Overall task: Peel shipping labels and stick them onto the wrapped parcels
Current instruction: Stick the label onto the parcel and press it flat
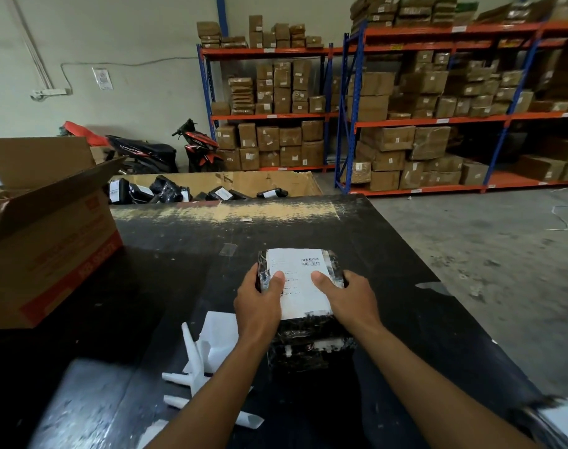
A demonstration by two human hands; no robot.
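Observation:
A parcel wrapped in black plastic (308, 345) stands on the black table (179, 270) in front of me. A white shipping label (300, 283) with barcodes lies on its top face. My left hand (260, 303) grips the parcel's left side, its thumb pressing on the label. My right hand (347, 296) holds the right side, thumb also flat on the label. Peeled white backing papers (208, 351) lie on the table to the left of the parcel.
An open cardboard box (49, 241) sits on the table's left. Behind the table a large carton (276, 183) holds several labelled black parcels. Shelves of brown boxes (422, 108) line the back wall, with motorbikes (166, 150) parked nearby. More labels lie at the lower right (561, 422).

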